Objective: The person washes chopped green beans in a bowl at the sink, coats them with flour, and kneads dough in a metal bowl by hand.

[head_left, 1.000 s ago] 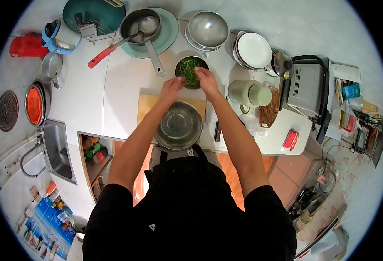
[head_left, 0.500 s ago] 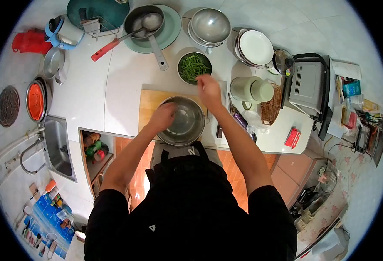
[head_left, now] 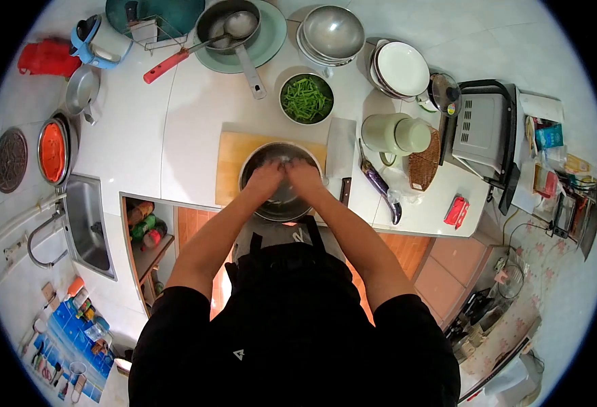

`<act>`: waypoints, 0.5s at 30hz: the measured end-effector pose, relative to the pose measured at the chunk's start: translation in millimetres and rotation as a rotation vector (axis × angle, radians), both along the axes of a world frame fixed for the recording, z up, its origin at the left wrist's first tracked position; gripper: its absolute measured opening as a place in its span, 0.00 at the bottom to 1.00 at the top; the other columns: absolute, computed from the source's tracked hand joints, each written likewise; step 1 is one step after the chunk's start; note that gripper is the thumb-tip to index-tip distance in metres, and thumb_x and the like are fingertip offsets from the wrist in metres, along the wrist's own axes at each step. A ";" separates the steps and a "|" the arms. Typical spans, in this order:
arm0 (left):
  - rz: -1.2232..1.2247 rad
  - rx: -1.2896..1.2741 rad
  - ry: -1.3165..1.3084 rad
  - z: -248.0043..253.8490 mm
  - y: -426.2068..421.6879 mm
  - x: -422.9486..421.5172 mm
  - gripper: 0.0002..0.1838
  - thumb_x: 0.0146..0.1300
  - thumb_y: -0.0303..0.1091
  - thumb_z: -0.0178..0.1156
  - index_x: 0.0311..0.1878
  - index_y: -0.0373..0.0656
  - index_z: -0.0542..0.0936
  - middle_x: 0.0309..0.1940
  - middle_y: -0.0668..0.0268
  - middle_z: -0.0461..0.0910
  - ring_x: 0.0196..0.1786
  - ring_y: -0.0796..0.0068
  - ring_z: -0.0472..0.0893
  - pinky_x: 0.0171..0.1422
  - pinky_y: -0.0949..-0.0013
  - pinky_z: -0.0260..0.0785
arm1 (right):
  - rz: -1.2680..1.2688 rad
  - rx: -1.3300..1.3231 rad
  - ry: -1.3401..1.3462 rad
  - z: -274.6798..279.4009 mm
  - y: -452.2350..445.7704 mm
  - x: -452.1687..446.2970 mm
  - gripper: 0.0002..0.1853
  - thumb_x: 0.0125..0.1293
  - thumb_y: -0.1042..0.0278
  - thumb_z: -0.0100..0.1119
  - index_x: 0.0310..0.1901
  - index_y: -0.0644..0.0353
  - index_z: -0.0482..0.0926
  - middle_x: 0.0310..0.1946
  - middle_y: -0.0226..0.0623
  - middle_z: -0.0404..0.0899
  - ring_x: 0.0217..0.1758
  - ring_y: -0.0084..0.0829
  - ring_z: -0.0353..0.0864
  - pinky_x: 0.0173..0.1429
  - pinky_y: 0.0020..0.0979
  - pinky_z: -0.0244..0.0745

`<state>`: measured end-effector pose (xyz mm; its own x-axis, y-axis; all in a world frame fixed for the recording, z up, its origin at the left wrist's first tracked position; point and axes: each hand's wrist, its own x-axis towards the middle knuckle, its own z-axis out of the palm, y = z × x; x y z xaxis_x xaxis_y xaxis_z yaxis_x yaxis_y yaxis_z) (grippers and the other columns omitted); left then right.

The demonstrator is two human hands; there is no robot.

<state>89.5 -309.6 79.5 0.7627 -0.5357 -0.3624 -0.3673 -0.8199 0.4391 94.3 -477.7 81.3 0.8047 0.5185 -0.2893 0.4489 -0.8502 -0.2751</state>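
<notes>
A metal basin stands on the wooden cutting board, close to my body. Both my hands reach down into it. My left hand and my right hand lie side by side, fingertips nearly meeting over the middle. Their fingers look curled in, and I cannot make out what is between them. Beyond the board, a bowl holds cut green vegetables. Right of the basin lies a cleaver with a dark handle.
An eggplant lies at the right, beside a pale green jug and a wicker basket. A saucepan with a ladle, stacked metal bowls and white plates stand farther back. A sink is at left.
My right hand has moved from the rim of the greens bowl down into the basin. My left hand has shifted slightly toward the basin's middle. The view has shifted slightly.
</notes>
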 end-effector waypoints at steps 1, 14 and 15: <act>0.001 0.001 0.000 0.5 -0.8 -1.9 0.22 0.47 0.22 0.63 0.49 0.33 0.77 0.54 0.54 0.72 0.58 0.53 0.74 0.54 0.57 0.78 | 0.001 0.001 0.000 -4.7 -1.4 -1.1 0.12 0.57 0.70 0.58 0.43 0.60 0.79 0.41 0.41 0.79 0.48 0.40 0.81 0.45 0.39 0.82; 0.058 -0.041 0.326 3.7 -4.4 -40.5 0.22 0.53 0.30 0.60 0.52 0.31 0.76 0.52 0.45 0.76 0.56 0.45 0.77 0.58 0.50 0.73 | 0.167 -0.088 0.339 -2.1 -11.8 -16.4 0.15 0.57 0.75 0.58 0.47 0.59 0.80 0.47 0.45 0.79 0.53 0.45 0.81 0.53 0.44 0.80; 0.052 -0.046 0.375 1.2 -4.3 -43.0 0.21 0.53 0.31 0.59 0.51 0.31 0.77 0.49 0.44 0.77 0.54 0.44 0.78 0.58 0.49 0.73 | 0.162 -0.091 0.411 -2.1 -11.2 -17.6 0.15 0.57 0.75 0.58 0.48 0.60 0.79 0.49 0.45 0.79 0.54 0.46 0.80 0.54 0.45 0.79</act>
